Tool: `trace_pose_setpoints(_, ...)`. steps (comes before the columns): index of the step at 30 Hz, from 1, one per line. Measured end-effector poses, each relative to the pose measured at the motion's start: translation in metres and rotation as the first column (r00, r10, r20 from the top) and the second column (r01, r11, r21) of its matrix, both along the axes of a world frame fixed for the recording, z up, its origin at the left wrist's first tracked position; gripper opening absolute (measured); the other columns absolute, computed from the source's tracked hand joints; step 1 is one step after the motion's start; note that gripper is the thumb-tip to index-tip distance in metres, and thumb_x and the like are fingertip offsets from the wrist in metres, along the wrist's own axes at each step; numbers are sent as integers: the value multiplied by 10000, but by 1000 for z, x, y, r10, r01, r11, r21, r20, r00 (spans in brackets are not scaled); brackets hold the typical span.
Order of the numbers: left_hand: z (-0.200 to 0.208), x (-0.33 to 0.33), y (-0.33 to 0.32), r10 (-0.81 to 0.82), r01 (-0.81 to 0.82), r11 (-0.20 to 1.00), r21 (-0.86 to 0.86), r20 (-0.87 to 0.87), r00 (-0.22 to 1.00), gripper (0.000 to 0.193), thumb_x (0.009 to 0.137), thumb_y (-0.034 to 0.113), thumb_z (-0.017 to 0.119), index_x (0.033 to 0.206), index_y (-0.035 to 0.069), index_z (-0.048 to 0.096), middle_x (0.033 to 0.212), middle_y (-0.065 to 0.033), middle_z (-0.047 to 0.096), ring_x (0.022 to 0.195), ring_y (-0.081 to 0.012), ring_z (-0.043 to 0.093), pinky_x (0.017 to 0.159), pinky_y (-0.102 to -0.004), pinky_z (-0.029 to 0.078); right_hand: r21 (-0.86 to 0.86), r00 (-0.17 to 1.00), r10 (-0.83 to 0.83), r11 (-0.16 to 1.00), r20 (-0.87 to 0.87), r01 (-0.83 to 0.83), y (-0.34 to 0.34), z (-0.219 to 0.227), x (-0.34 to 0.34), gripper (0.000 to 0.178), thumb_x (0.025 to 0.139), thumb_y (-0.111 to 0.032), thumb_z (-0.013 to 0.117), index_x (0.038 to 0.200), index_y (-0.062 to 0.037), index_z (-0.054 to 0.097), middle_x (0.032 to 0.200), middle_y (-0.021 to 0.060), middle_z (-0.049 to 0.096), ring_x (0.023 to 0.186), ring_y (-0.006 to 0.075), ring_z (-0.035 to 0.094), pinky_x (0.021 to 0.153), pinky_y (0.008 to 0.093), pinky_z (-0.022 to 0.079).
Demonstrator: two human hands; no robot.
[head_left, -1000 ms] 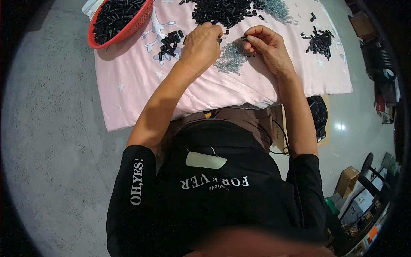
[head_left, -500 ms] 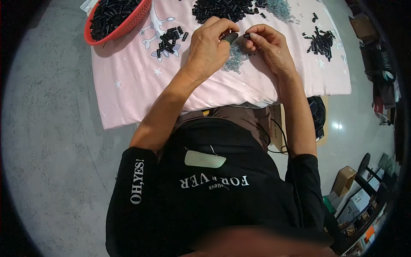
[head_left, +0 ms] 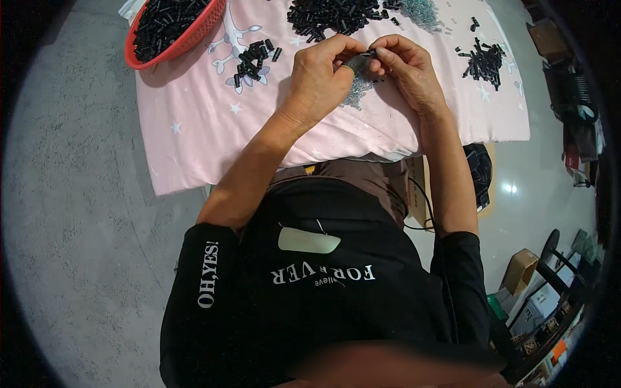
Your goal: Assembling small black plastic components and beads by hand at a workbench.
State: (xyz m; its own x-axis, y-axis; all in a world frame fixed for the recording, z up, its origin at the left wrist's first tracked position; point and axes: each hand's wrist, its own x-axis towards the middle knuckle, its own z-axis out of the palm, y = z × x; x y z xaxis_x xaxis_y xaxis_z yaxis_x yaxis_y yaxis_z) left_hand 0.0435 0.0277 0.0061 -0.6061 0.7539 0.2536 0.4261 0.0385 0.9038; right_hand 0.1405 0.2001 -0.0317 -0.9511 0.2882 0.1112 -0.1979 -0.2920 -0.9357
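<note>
My left hand [head_left: 322,76] and my right hand [head_left: 412,72] meet over the pink cloth. A small black cylindrical piece [head_left: 370,53] is pinched in my right fingertips. The closed left fingertips reach its left end; whether they hold a separate small part cannot be made out. A dark covering on a left-hand digit is mostly hidden now. Below the fingers lies a heap of tiny silvery pieces [head_left: 356,96], perhaps springs. Beyond the hands is a large pile of short black tubes [head_left: 326,18].
A red plastic basket [head_left: 187,44] full of black pieces stands at the far left. Beside it lies a small group of black tubes [head_left: 251,63]. Another silvery heap [head_left: 422,14] is at the back, and slim black pieces [head_left: 484,64] lie to the right on the pink cloth [head_left: 194,142].
My left hand has moved slightly right, and its fingertips now meet the black piece in my right hand. The right hand has hardly moved.
</note>
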Motion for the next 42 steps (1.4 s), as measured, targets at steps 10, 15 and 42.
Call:
trace_pose_setpoints(10,0,3,-1,48,-48,999,-1,-93,994,312,797,-99,520,1051,-18,681,925,-94,718,881,-134,687,819,-258,548,27,1000,8,1000,0,-8,-1,2,2,156,959,-75,616,1085,15,637,867,49,666,765,80,628,701,190,522)
trace_pose_setpoints(15,-3,1,-1,42,-40,999,12,-173,984,290,792,-99,524,1016,-18,690,909,-81,714,839,-124,677,765,-249,542,20,1000,-20,1000,12,19,-5,7,1,169,948,-73,633,1097,7,632,872,46,655,768,81,629,699,191,520)
trace_pose_setpoints(42,9,2,2,-5,48,995,92,-422,906,264,704,-121,523,894,-17,674,845,-140,664,766,-287,665,709,-354,529,-26,998,-31,999,-54,29,-4,6,1,152,934,-43,644,1082,-13,629,939,45,642,795,93,629,712,204,526)
